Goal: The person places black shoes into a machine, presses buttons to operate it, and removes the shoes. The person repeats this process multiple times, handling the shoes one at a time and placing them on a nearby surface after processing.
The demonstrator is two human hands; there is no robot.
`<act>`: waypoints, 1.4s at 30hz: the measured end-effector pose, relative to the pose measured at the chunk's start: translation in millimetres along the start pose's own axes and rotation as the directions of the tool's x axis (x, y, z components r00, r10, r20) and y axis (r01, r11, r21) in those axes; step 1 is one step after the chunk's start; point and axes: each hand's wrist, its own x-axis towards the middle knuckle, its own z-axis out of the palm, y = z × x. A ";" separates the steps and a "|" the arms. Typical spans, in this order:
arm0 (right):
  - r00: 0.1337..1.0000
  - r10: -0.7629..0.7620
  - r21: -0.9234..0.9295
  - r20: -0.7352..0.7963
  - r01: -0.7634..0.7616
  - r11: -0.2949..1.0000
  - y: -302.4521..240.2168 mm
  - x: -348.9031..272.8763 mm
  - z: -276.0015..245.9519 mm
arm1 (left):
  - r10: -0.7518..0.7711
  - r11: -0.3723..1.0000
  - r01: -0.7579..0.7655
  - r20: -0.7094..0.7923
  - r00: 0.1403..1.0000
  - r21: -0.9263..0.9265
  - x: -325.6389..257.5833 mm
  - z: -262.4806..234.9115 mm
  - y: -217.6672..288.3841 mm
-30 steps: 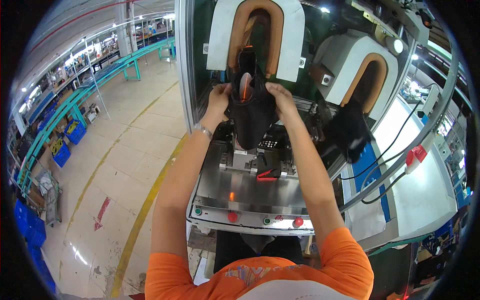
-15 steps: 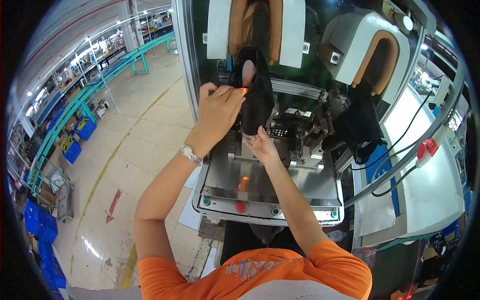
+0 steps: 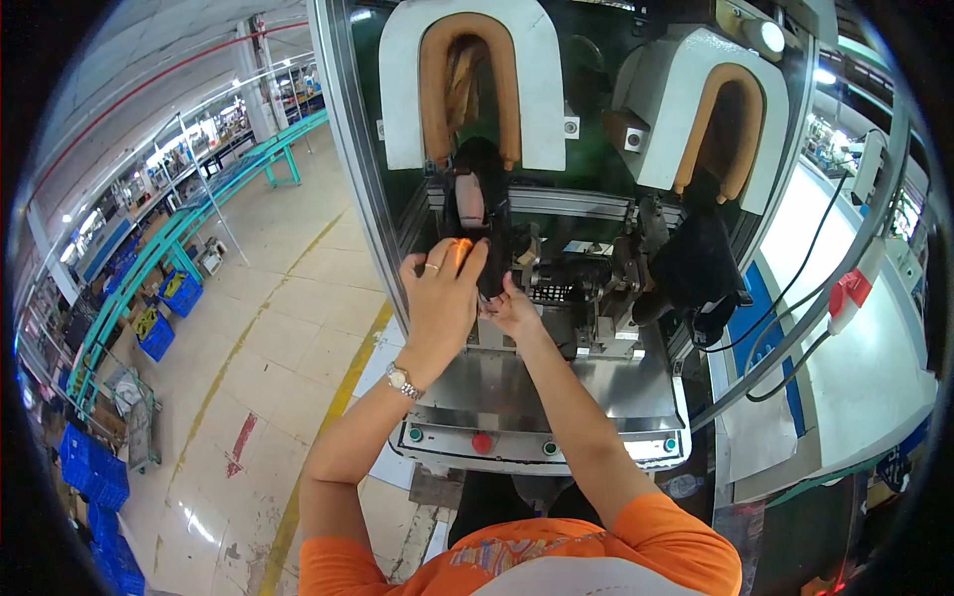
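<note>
A black shoe upper [image 3: 494, 214] with a greyish-pink inner patch stands at the left station of a machine, its far end just below a brown U-shaped pad [image 3: 434, 84]. My left hand [image 3: 444, 293], wearing a ring and a watch, has its fingers bent onto the upper's near left side. An orange light spot falls on those fingers. Below the near end, my right hand [image 3: 513, 310] pinches the upper's lower right edge. The fingertips of both hands are partly hidden. A second black upper [image 3: 701, 260] hangs at the right station, touched by neither hand.
A metal ledge [image 3: 556, 382] with a front panel carrying a red button [image 3: 482, 443] and green ones lies under my forearms. Metal clamps [image 3: 616, 298] stand between the stations. To the right are a grey curved pipe [image 3: 785, 343] and a red-and-white switch [image 3: 848, 298].
My left hand has slid from beside the upper's opening toward its near end. The right hand stays at the near lower edge. The whole view has tilted, showing more of the U-shaped pad.
</note>
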 end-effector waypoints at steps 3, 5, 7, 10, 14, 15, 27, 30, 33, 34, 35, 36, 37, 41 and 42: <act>0.996 -0.054 -0.030 -0.075 0.052 0.998 -4.0 9.0 2.2 | 0.015 0.999 -0.016 0.023 1.000 0.037 -8.8 9.0 2.0; 0.992 -0.069 -0.060 -0.106 0.063 0.996 0.8 10.9 11.5 | 0.002 0.999 -0.003 0.024 1.000 0.041 -11.2 7.0 -0.5; 0.988 -0.090 -0.075 -0.130 0.081 0.994 -1.9 11.3 10.8 | -0.011 0.999 0.010 0.028 1.000 0.043 -13.8 11.2 0.4; 0.978 -0.131 -0.108 -0.165 0.114 0.988 -7.4 14.9 4.1 | -0.038 0.999 0.038 0.011 0.999 0.014 -14.7 16.2 3.1; 0.960 -0.165 -0.162 -0.228 0.129 0.978 -7.9 21.1 -4.5 | -0.066 0.998 0.066 0.008 0.998 0.007 -15.4 19.2 0.5; 0.949 -0.172 -0.179 -0.263 0.127 0.976 -5.7 21.8 0.5 | -0.070 0.998 0.070 -0.007 0.998 0.000 -16.8 20.3 -2.1; 0.969 -0.233 -0.123 -0.077 0.223 0.967 -1.6 35.3 -29.6 | -0.057 0.998 0.057 -0.001 0.998 -0.009 -20.3 24.0 2.5; 0.954 -0.262 -0.110 -0.147 0.247 0.963 4.7 23.7 5.8 | -0.071 0.997 0.071 0.004 0.997 -0.003 -20.6 20.0 -1.7; 0.951 -0.275 -0.187 -0.141 0.247 0.951 -6.8 30.3 -20.1 | -0.054 0.977 0.044 -0.041 0.998 -0.210 -12.5 15.9 -2.1; 0.953 -0.261 -0.214 -0.152 0.226 0.950 -6.9 30.1 -16.6 | -0.058 0.960 0.042 -0.050 0.997 -0.277 -14.3 13.1 -4.0; 0.941 -0.217 -0.278 -0.261 0.142 0.950 -10.9 25.5 -16.0 | -0.077 0.945 0.015 -0.176 0.981 -0.328 -19.8 11.2 -4.0; 0.916 -0.174 -0.331 -0.361 0.048 0.942 -12.9 16.7 -5.7 | -0.143 0.934 0.059 -0.217 0.966 -0.352 -28.6 8.9 -4.6; 0.910 -0.160 -0.377 -0.383 0.005 0.926 -14.0 4.8 2.8 | -0.206 0.921 0.098 -0.256 0.944 -0.377 -39.9 6.3 -4.4; 0.929 -0.167 -0.520 -0.330 -0.031 0.854 -22.2 -47.3 9.0 | -0.461 0.843 0.377 -0.155 0.874 -0.383 -125.2 20.4 -25.3; 0.938 -0.218 -0.604 -0.269 0.012 0.797 -24.4 -65.0 16.1 | -0.527 0.810 0.458 -0.113 0.842 -0.367 -163.6 33.1 -38.5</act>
